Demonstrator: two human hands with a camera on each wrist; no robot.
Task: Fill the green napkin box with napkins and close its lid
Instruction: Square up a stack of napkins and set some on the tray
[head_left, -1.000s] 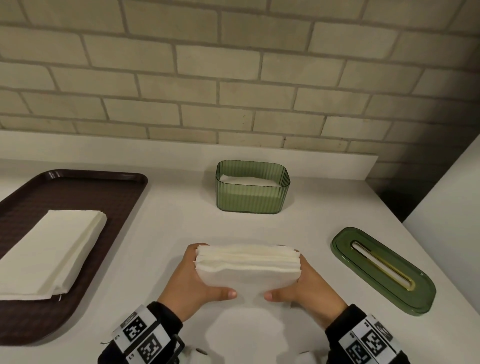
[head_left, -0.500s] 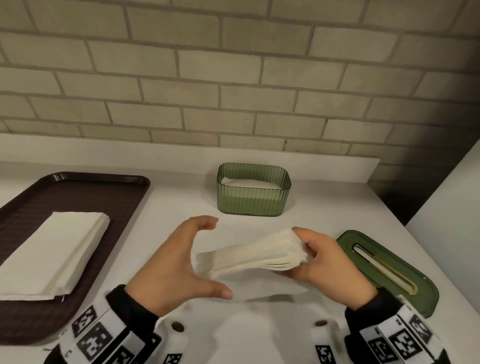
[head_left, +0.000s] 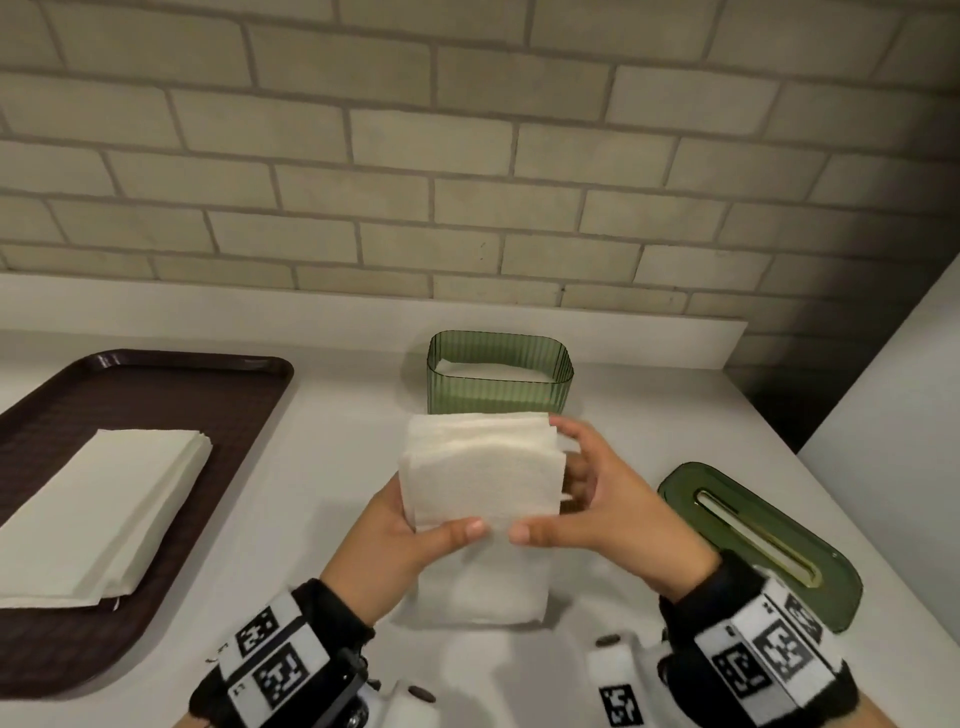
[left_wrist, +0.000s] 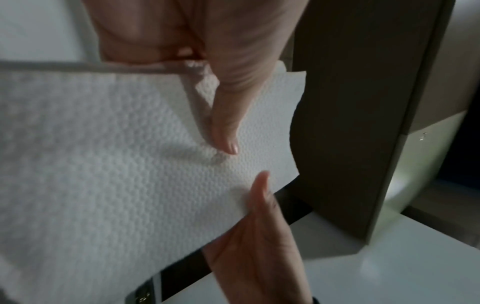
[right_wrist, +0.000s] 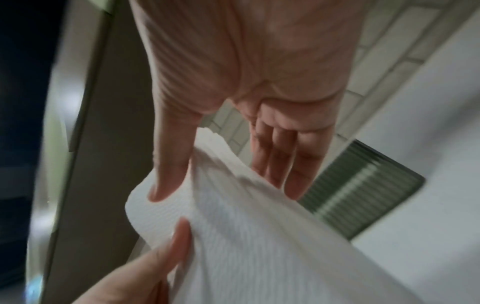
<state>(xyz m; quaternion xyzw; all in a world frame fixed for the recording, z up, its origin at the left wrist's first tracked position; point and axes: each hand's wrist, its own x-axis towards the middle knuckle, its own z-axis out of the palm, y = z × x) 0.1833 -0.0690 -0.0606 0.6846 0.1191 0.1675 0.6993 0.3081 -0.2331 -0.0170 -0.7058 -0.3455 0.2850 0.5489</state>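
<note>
Item, napkin stack (head_left: 480, 470): I am gripping it again in both left hand (head_left: 395, 540) and right hand (head_left: 597, 506), thumbs clamped on its near face, now raised just short of the green napkin box (head_left: 500, 371), lid (head_left: 756, 540) waiting right.

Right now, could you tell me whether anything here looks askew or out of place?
Nothing stands out. The lid lies off the green box, as expected while both hands hold a napkin stack.

Ribbed green napkin box (head_left: 500, 384); white embossed napkins (head_left: 480, 475); dark brown tray (head_left: 171, 395); green lid (head_left: 761, 540).
</note>
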